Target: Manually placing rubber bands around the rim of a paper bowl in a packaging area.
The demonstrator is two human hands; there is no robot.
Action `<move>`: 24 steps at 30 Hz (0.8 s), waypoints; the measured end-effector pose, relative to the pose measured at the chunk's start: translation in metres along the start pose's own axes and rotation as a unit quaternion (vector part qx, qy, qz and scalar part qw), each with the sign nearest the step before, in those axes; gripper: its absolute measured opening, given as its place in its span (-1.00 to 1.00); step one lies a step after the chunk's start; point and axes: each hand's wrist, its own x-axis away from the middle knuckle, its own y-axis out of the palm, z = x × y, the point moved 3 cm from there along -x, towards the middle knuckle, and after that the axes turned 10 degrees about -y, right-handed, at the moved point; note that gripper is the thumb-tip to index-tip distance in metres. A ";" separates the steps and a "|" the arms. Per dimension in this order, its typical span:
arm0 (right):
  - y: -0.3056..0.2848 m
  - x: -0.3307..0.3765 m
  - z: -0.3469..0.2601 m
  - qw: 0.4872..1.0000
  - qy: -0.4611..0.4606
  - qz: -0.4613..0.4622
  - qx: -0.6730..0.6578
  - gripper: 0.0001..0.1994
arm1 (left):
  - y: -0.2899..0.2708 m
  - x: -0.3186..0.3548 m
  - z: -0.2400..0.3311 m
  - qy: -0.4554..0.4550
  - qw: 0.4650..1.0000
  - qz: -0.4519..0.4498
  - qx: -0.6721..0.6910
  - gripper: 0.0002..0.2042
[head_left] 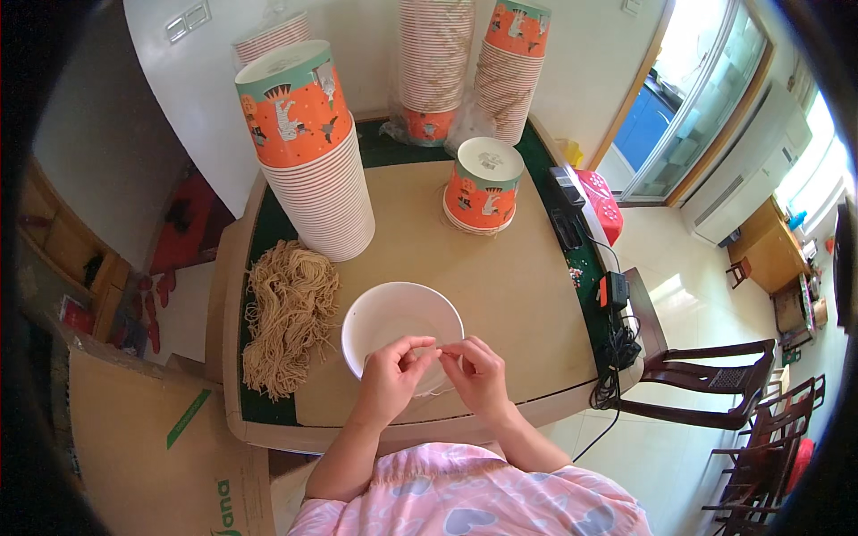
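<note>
A white paper bucket (pixel 393 310) stands mouth up near the front edge of the table, its inside bare white. Above its near right rim my left hand (pixel 391 375) and my right hand (pixel 475 373) meet. Both hands are closed, thumbs and forefingers pinched together with the tips almost touching. Whatever is between the fingertips is too small to make out. A faint thin strand (pixel 435 392) shows by the rim below the hands. Left of the bucket lies a loose bundle of tan twine (pixel 288 317).
A tall stack of orange and green paper buckets (pixel 313 174) stands upside down behind the twine. A shorter stack (pixel 483 192) is at the back right, with taller stacks (pixel 436 62) against the wall. Black cables and an adapter (pixel 614 291) line the right edge; a wooden chair (pixel 706 380) stands beyond.
</note>
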 end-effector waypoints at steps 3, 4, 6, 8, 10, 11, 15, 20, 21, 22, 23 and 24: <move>0.000 0.001 0.000 1.000 0.006 -0.009 -0.001 -0.89 | 0.003 0.000 -0.005 0.010 1.000 0.004 -0.003 -0.88; 0.001 0.001 0.001 1.000 0.000 -0.006 -0.004 -0.90 | 0.004 -0.001 -0.006 0.017 1.000 0.015 0.006 -0.89; 0.004 0.000 0.001 1.000 -0.009 0.000 -0.010 -0.91 | 0.004 -0.001 -0.003 0.023 0.999 0.026 -0.014 -0.89; 0.003 0.001 0.001 1.000 -0.018 0.010 -0.012 -0.92 | 0.005 -0.001 -0.001 0.032 0.998 0.034 -0.033 -0.90; 0.004 0.001 0.003 1.000 -0.020 0.007 -0.009 -0.92 | 0.006 -0.001 0.001 0.035 0.998 0.032 -0.044 -0.91; 0.004 0.001 0.003 1.000 -0.020 0.007 -0.010 -0.92 | 0.005 -0.002 0.000 0.035 0.998 0.033 -0.044 -0.91; 0.003 0.004 0.011 0.999 -0.006 -0.015 -0.042 -0.94 | 0.005 -0.004 -0.007 0.012 1.000 0.004 -0.013 -0.90; 0.003 0.006 0.015 0.996 0.000 -0.037 -0.080 -0.93 | 0.005 -0.007 -0.017 -0.017 0.998 -0.045 0.044 -0.88; 0.003 0.007 0.017 0.996 0.004 -0.038 -0.086 -0.93 | 0.006 -0.006 -0.015 -0.017 0.998 -0.049 0.046 -0.89; 0.003 0.007 0.017 0.995 0.008 -0.038 -0.092 -0.92 | 0.006 -0.006 -0.013 -0.016 0.997 -0.054 0.049 -0.89; 0.003 0.007 0.017 0.995 0.008 -0.038 -0.092 -0.92 | 0.006 -0.005 -0.011 -0.016 0.997 -0.054 0.049 -0.89; 0.002 0.006 0.016 0.995 0.010 -0.037 -0.095 -0.92 | 0.006 -0.005 -0.010 -0.024 0.998 -0.056 0.034 -0.90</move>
